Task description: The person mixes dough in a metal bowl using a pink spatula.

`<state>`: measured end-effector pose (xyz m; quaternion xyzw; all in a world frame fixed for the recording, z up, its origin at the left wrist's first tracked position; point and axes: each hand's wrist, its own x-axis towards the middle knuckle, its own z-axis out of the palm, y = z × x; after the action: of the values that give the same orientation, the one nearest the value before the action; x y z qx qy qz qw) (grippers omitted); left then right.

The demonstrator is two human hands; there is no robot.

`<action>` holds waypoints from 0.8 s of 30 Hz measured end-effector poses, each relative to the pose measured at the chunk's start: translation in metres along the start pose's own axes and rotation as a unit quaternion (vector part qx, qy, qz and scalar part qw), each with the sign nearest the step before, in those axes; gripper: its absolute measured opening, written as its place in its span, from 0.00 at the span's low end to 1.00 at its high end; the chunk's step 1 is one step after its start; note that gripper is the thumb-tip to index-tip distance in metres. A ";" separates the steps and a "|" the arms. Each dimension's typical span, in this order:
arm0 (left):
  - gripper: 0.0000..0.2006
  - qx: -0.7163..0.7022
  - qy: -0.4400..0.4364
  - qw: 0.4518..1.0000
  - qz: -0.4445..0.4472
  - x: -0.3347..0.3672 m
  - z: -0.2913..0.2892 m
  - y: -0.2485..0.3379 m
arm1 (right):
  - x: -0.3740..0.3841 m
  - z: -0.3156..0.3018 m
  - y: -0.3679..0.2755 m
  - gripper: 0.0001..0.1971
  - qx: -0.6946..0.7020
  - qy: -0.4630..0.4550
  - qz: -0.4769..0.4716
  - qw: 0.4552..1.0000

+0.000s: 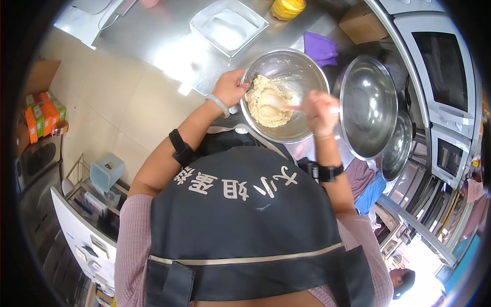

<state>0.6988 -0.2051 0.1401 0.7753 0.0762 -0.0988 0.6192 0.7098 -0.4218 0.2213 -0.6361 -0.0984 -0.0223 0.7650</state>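
Observation:
A steel mixing bowl [315,71] stands at the counter's near edge, holding a lump of pale, sticky dough [267,113]. My left hand [231,86] grips the bowl's left rim, thumb over the edge. In my right hand [321,111], slightly blurred, is the handle of a spatula [276,101], its pale head sunk in the dough. The exact shape of that head is partly hidden by dough. Just right of the bowl, a second large steel bowl [369,105] shows a bare inside.
Behind the bowl on the steel counter [153,30] are a square metal pan [228,28], a yellow-lidded jar [287,8], a purple cloth [320,48] and a cardboard box [362,24]. Another steel bowl [397,146] sits at right, near white ovens [434,66]. A person [402,280] appears lower right.

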 end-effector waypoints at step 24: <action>0.19 -0.046 -0.005 0.999 -0.008 -0.001 0.004 -0.009 | 0.029 0.004 -0.021 0.16 0.085 -0.130 0.006 0.988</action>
<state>0.6952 -0.2070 0.1313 0.7448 0.0840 -0.1045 0.6537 0.7339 -0.4196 0.2477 -0.5667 -0.1943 0.0738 0.7973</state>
